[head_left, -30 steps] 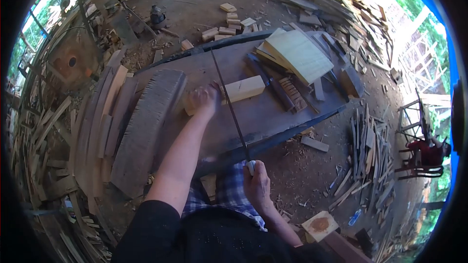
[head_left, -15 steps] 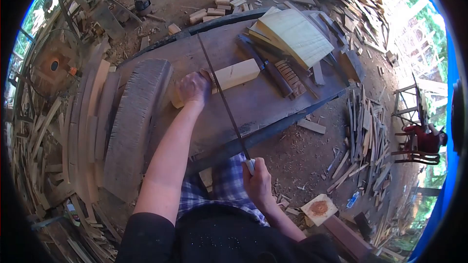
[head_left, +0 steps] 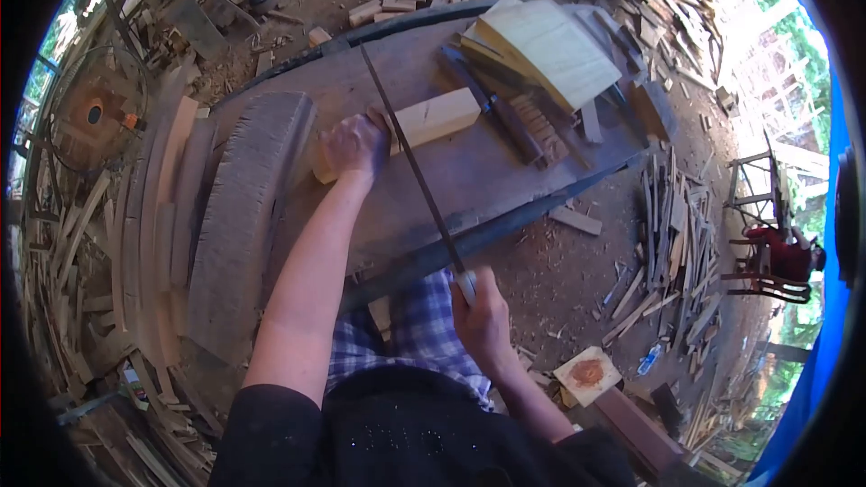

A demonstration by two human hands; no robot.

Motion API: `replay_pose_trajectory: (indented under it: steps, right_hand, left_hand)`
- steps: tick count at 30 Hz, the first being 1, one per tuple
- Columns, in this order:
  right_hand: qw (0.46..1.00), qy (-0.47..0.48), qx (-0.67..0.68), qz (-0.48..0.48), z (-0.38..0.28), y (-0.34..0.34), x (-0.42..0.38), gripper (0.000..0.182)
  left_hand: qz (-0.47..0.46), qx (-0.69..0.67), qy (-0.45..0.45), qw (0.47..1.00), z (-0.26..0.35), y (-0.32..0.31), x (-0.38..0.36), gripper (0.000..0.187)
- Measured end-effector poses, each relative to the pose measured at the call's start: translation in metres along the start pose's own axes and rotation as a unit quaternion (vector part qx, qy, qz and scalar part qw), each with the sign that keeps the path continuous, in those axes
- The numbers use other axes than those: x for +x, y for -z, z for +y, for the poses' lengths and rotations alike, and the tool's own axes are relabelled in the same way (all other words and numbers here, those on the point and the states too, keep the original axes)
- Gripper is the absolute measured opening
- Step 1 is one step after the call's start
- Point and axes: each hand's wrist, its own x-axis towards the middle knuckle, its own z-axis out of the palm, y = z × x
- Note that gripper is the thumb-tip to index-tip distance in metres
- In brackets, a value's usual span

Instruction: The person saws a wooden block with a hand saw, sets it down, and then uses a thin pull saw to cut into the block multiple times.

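Observation:
A pale squared wood block (head_left: 437, 120) lies on the workbench, with a pencil-like mark faintly visible on its top. My left hand (head_left: 354, 144) is wrapped over the block's left part and presses it down. Just right of those fingers, the long thin blade of a hand saw (head_left: 417, 164) crosses the block, seen nearly edge-on. My right hand (head_left: 483, 314) grips the saw's light handle near the bench's front edge. How deep the blade sits in the wood cannot be made out.
The dark workbench (head_left: 388, 243) also carries a thick weathered plank (head_left: 253, 207), pale boards (head_left: 550, 50), and a dark-handled tool (head_left: 514, 131). Wood offcuts (head_left: 672, 243) lie on the floor at right. A person in red (head_left: 780, 254) sits on a chair at far right.
The whole view has shifted, so the bench and both hands appear slightly higher. Both hands keep their holds, and the saw stays across the block at nearly the same angle.

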Motion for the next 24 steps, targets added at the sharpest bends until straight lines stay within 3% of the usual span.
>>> replay_pose_trajectory:
  steps: [3, 6, 10, 13, 17, 20, 24]
  right_hand:
    - [0.995, 0.075, 0.026, 0.054, -0.016, -0.043, 0.089, 0.02]
    - [0.996, 0.06, -0.014, 0.056, -0.022, -0.047, 0.099, 0.019]
    - [1.0, -0.027, 0.014, -0.002, -0.002, 0.0, 0.013, 0.021]
    - [1.0, -0.022, 0.018, -0.013, -0.003, 0.012, 0.011, 0.022]
    - [0.999, 0.03, 0.003, 0.015, -0.017, -0.04, 0.111, 0.022]
    - [0.998, 0.051, 0.023, 0.04, -0.008, -0.039, 0.095, 0.024]
    - [1.0, -0.024, -0.015, -0.009, 0.014, 0.014, -0.001, 0.02]
  left_hand:
    - [-0.006, -0.012, 0.004, 1.0, 0.005, 0.003, 0.005, 0.054]
    - [0.019, -0.024, 0.028, 0.999, 0.002, -0.004, 0.013, 0.054]
    - [-0.011, -0.017, 0.029, 0.999, 0.008, 0.006, 0.006, 0.054]
    - [-0.009, 0.001, 0.012, 1.0, 0.002, 0.007, 0.008, 0.054]
    - [-0.003, -0.01, 0.01, 1.0, 0.003, 0.003, 0.01, 0.055]
    - [0.024, -0.022, 0.033, 0.999, 0.005, 0.0, 0.011, 0.055]
    - [0.001, -0.009, 0.04, 0.999, 0.007, 0.003, 0.014, 0.055]
